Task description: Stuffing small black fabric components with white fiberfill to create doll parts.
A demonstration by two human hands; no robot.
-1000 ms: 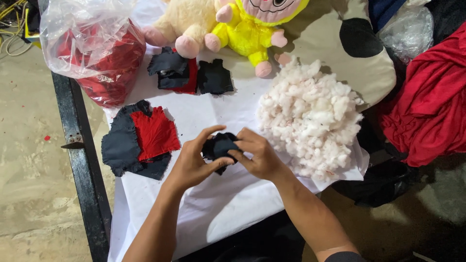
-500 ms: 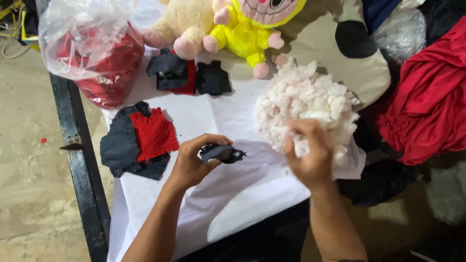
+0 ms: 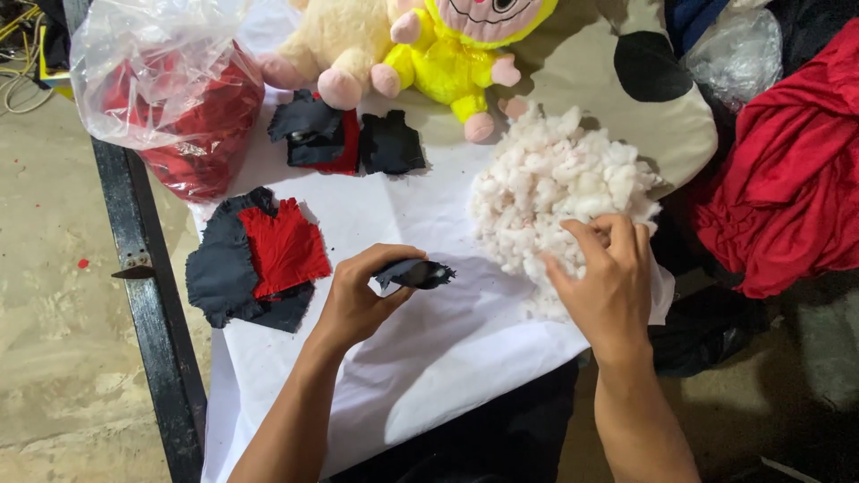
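Black fabric piece (image 3: 413, 273), head view: a small, limp pouch-like scrap held just above the white worktop (image 3: 447, 349), between the stacked red and dark cut pieces (image 3: 259, 259) and the white stuffing pile (image 3: 559, 197). Left hand (image 3: 362, 300): closed in a pinch on one end of the piece, the other end projecting free toward the right. Right hand (image 3: 608, 286): fingers curled into the near edge of the stuffing pile, gathering a tuft; how much is gripped cannot be told. Handling judgement: the piece looks light, soft and easily collapsed, so hold it at the open edge. The stuffing looks loose and compressible; pinch small tufts. A yellow plush toy (image 3: 456, 67) lies at the far edge.
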